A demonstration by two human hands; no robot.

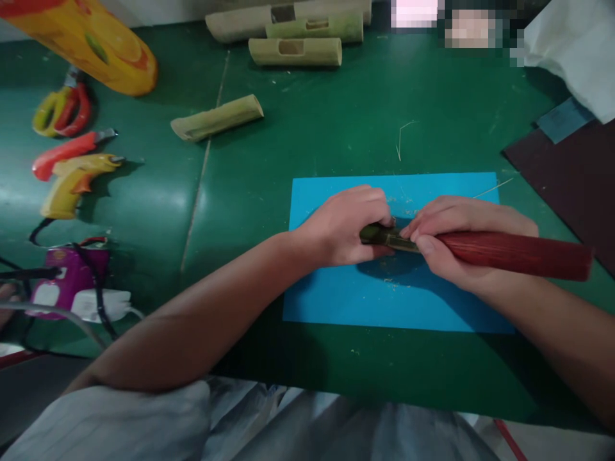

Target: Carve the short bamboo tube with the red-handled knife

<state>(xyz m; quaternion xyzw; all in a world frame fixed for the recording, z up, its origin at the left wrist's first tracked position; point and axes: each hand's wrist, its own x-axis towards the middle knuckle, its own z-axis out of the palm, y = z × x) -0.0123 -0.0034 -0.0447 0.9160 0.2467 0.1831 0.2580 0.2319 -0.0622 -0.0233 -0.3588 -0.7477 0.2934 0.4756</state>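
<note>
My left hand (348, 225) is closed around a small dark green bamboo piece (372, 234) over a blue sheet (346, 301). My right hand (461, 240) grips a tool with a long dark red wooden handle (523, 253). Its narrow metal blade (402, 242) reaches left and meets the green piece between my two hands. My right thumb presses near the blade's base. Fine shavings lie on the blue sheet around my hands.
The green table (269, 147) holds cut bamboo sections (218, 118) (295, 51) at the back. Scissors (62, 110), an orange-handled tool (67, 150), a yellow glue gun (72, 182) and a purple device with cables (72, 282) sit at left. A dark board (571, 173) lies right.
</note>
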